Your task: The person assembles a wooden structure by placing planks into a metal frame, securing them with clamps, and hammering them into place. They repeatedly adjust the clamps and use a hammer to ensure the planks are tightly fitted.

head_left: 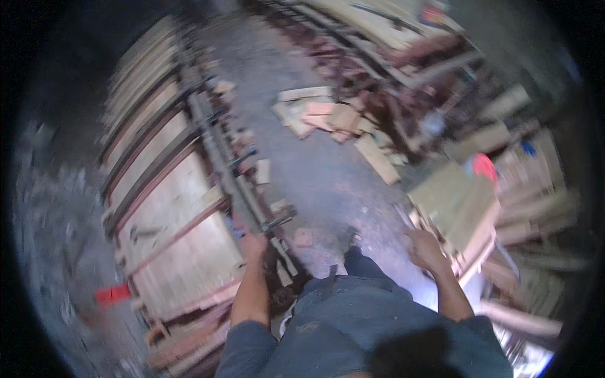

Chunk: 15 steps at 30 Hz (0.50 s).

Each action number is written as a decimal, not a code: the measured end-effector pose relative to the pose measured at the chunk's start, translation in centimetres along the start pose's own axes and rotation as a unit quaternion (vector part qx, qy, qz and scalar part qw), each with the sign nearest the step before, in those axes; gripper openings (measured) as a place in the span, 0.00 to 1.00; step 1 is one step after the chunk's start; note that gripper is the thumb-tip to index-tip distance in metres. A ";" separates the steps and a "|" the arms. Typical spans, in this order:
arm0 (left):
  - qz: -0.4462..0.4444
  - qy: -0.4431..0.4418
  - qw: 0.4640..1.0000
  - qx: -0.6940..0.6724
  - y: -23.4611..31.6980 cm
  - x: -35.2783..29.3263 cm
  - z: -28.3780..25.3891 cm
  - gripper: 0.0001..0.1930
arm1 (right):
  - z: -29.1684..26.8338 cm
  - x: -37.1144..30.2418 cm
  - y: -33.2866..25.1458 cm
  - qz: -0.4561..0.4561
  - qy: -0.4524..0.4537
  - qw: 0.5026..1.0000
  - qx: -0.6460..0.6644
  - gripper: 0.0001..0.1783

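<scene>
My left hand (253, 244) hangs at the near right edge of a long clamping rack, close to a clamp screw handle (278, 222). Motion smears its fingers, so whether it touches the rack cannot be told. Pale glued wood panels (183, 217) lie along the rack, with dark metal bars (157, 165) across them. On the other side my right hand (425, 251) is beside a stack of wooden boards (455, 200). Its fingers look loosely bent but are blurred, and nothing can be made out in them.
Wood offcuts (334, 116) lie heaped on the grey floor (302, 170) ahead. Another rack (403, 72) carrying a panel stands at the far right. Loose planks (529, 208) are piled to the right. A red object (112, 294) sits left of the near rack.
</scene>
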<state>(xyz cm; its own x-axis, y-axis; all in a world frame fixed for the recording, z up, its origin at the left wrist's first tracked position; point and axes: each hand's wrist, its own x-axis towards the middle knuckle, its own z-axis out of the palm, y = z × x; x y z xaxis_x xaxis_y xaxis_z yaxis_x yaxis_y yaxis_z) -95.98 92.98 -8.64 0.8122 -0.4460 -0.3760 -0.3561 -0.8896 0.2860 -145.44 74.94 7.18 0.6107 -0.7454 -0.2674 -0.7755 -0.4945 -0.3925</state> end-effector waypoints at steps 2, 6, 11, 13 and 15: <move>0.032 0.002 0.998 0.056 0.9 -0.2 -0.2 0.38 | -1.9 0.3 1.7 0.051 -0.035 0.998 -0.010 0.19; 0.050 0.092 0.994 0.011 2.8 -2.0 -0.6 0.27 | -1.4 2.1 3.1 0.024 -0.049 0.998 0.003 0.20; -0.014 0.064 0.994 -0.083 4.5 -2.7 -2.4 0.25 | 0.1 8.8 -0.8 -0.095 -0.134 0.986 0.033 0.25; -0.019 0.091 0.990 -0.107 4.5 -2.9 -2.6 0.25 | -1.7 13.4 -5.3 -0.125 -0.202 0.971 0.024 0.25; -0.015 0.083 0.990 -0.110 6.1 -2.5 -3.7 0.22 | -2.2 18.0 -7.8 -0.176 -0.189 0.966 0.001 0.22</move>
<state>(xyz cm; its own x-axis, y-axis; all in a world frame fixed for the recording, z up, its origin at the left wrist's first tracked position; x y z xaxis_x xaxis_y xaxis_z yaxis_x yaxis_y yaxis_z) -98.47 88.98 -2.74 0.8921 -0.3810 -0.2430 -0.2357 -0.8512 0.4690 -128.72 64.39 7.41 0.8521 -0.3144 -0.4185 -0.5086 -0.6862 -0.5200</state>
